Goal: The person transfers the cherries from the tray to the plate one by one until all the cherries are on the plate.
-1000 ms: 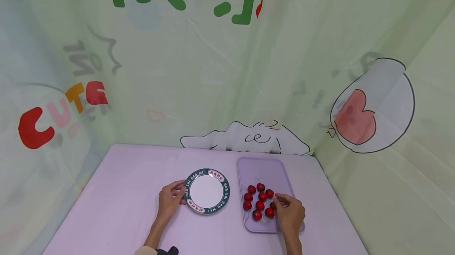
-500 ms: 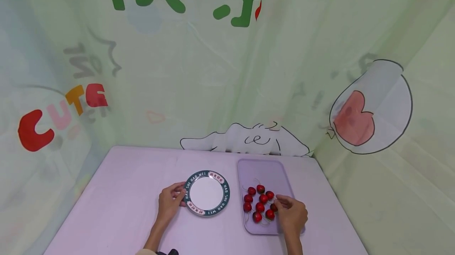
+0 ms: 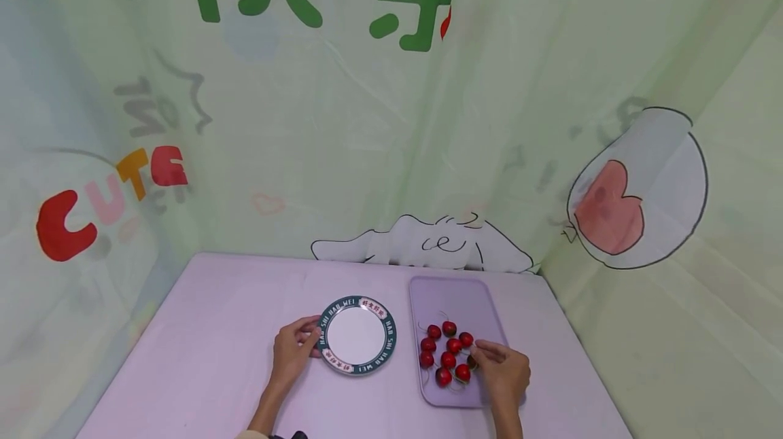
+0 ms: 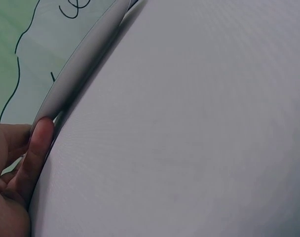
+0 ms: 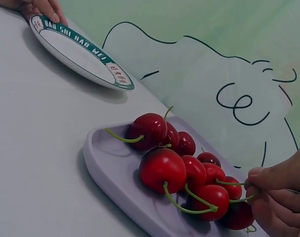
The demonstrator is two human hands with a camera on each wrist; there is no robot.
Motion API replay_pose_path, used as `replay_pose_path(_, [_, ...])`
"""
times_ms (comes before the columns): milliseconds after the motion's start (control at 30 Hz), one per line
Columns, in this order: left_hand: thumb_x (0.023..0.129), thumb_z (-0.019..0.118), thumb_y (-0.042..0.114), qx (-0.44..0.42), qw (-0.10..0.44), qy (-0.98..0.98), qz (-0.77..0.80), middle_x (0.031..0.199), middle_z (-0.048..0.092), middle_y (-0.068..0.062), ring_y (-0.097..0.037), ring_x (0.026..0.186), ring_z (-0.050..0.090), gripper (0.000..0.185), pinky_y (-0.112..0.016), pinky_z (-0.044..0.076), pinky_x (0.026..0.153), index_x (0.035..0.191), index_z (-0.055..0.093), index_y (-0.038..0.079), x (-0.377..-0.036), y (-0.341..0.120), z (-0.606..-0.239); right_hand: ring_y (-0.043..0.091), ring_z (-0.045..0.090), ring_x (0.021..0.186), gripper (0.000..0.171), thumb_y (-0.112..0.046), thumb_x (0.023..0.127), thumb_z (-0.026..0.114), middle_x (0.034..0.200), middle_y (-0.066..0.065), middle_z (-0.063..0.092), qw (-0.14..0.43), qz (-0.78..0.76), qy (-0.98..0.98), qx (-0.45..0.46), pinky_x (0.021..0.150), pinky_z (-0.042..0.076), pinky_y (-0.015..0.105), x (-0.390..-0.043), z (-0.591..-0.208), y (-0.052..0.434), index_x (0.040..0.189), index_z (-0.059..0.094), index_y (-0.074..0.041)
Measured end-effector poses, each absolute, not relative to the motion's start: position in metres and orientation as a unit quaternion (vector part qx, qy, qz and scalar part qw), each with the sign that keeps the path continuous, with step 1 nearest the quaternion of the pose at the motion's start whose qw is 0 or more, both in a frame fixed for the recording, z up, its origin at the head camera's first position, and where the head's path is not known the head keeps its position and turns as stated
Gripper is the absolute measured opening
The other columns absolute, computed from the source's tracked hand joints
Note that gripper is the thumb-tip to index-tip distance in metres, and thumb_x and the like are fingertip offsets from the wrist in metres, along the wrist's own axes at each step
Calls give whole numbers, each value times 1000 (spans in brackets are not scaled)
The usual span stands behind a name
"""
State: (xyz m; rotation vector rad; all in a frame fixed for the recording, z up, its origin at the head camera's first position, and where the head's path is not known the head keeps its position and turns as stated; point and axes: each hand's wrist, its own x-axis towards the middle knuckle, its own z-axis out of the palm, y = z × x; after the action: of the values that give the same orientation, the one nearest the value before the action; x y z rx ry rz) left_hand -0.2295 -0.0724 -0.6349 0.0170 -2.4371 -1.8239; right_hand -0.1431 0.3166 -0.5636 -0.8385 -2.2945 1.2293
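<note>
While I watch through the head camera, the left hand (image 3: 293,349) holds the left edge of a plate (image 3: 356,335), thumb and fingers pinching its rim. I make out a white middle and a dark green band lettered "HAO SHI HAO WEI". From this feed I cannot tell whether the plate lies flat or sits slightly raised. Right of it, with a strip of pale table (image 3: 245,303) between, I have the lilac tray (image 3: 451,297), its nearer half carrying a loose cluster of red cherries (image 3: 448,360). Over the tray's right side, the right hand (image 3: 504,371) has a narrow grip: my right wrist view shows thumb and fingertips drawn together on a thin green stem (image 5: 232,183), with a dark red cherry (image 5: 239,217) just below them. Behind the table I see a pale green curtain (image 3: 330,119) printed with a balloon (image 3: 669,184).
</note>
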Motion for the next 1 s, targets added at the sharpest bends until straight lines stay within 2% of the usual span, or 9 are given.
replay_pose_path(133, [104, 73, 7, 9, 47, -802, -595, 110, 78, -16, -11, 58, 69, 32, -19, 59, 57, 136, 75, 6, -229, -71, -638, -3, 71, 64, 19, -6, 88, 88, 88, 16, 84, 193, 490, -796, -299, 64, 59, 17, -142, -568, 319, 103, 85, 5])
replay_pose_path(233, [104, 73, 8, 10, 50, -803, -593, 111, 78, -16, -10, 58, 69, 32, -19, 59, 57, 136, 75, 7, -231, -71, -639, -2, 71, 59, 20, 1, 88, 87, 86, 18, 83, 201, 521, -778, -288, 55, 61, 18, -142, -569, 318, 105, 82, 10])
replay_pose_path(433, [105, 72, 7, 1, 50, -801, -597, 112, 78, -17, -10, 59, 69, 33, -19, 60, 57, 137, 74, 5, -230, -72, -637, -2, 71, 57, 21, 5, 86, 86, 84, 16, 83, 213, 537, -766, -284, 54, 62, 19, -142, -569, 317, 105, 81, 12])
replay_pose_path(833, [105, 72, 6, 2, 46, -796, -604, 111, 78, -17, -10, 61, 69, 34, -19, 61, 59, 138, 73, 4, -230, -73, -633, 4, 77, 62, 24, 7, 88, 86, 71, -5, 81, 200, 628, -695, -288, 63, 67, 24, -144, -579, 320, 109, 80, 13])
replay_pose_path(1000, [104, 72, 5, 2, 49, -798, -601, 112, 78, -18, -10, 60, 69, 33, -20, 62, 58, 138, 73, 4, -229, -73, -634, 6, 78, 63, 23, 6, 88, 86, 70, -7, 80, 198, 650, -673, -293, 64, 68, 26, -142, -581, 322, 110, 80, 13])
